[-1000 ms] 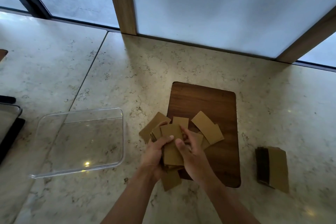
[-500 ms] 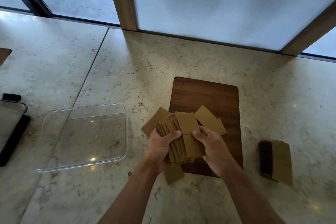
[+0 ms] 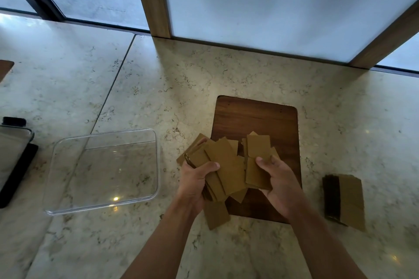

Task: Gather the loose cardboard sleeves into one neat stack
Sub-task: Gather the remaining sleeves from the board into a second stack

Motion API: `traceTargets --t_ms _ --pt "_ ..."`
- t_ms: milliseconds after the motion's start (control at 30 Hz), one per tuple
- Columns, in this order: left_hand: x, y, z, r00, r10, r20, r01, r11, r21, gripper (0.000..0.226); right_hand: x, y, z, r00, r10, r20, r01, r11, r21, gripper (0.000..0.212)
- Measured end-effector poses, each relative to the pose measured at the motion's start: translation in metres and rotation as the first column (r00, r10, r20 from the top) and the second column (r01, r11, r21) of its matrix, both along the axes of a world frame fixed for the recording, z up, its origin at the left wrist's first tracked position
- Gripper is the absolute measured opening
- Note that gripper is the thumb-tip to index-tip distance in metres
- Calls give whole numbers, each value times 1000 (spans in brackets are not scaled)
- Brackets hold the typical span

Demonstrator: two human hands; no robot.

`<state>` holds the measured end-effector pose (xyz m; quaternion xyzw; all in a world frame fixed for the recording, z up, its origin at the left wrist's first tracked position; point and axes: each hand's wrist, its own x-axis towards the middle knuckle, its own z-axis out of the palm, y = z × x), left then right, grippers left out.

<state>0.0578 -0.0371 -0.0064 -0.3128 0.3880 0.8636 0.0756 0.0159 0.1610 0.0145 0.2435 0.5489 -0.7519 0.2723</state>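
We see 2 loose bunches of flat brown cardboard sleeves held just above the near half of a dark wooden board. The left bunch (image 3: 223, 170) is fanned and untidy, its pieces angled away to the left, and the left hand (image 3: 195, 184) grips it, thumb pressed across the top piece and fingers curled beneath. The right bunch (image 3: 258, 163) is smaller and squarer; the right hand (image 3: 280, 184) holds it with the thumb pinching down on the top sleeve and the fingers hidden underneath. The 2 bunches touch or overlap in the middle, and we cannot tell exactly where one ends. 1 single sleeve (image 3: 216, 215) lies under the left wrist, off the board's near-left corner, partly on the stone. A few more pieces peek out beneath the held ones, near the board's left edge.

The wooden board (image 3: 256, 118) lies flat on the pale marbled counter (image 3: 158, 88), its far half bare. To the right of the board, well apart from the hands, a tidy stack of sleeves (image 3: 344, 203) rests on the counter, its dark side edges facing left. To the left of the board sits a clear plastic tray (image 3: 104, 170) with rounded corners. At the counter's left edge we see part of a dark flat object (image 3: 15, 165), cut off by the frame. Along the far edge of the counter run frosted window panes between wooden posts (image 3: 150, 0).
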Motion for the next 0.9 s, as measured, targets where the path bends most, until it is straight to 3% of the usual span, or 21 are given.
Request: traceTargets --t_ms 133,267,433,600,733,900 --pt "-3 -2 -4 998 68 -13 -67 997 43 72 -1 3 -3 1000 9 22 -9 1000 -21 29" --pt "-5 -1 -3 997 73 -2 -73 997 27 73 1 0 -4 997 70 -10 -71 997 -17 47" --pt "-7 1 1 998 68 16 -68 998 12 46 2 -4 -6 999 47 -23 -46 999 7 34" --pt "-6 3 0 995 51 88 -45 997 -69 49 6 -12 -1 997 58 -50 -58 998 1 30" --pt "-8 3 1 996 37 77 -31 996 -79 44 12 -23 -1 992 81 -97 -67 989 135 19" --pt "-8 8 -4 994 -10 112 19 997 -75 38 25 -41 -8 958 249 -146 -200 938 283 11"
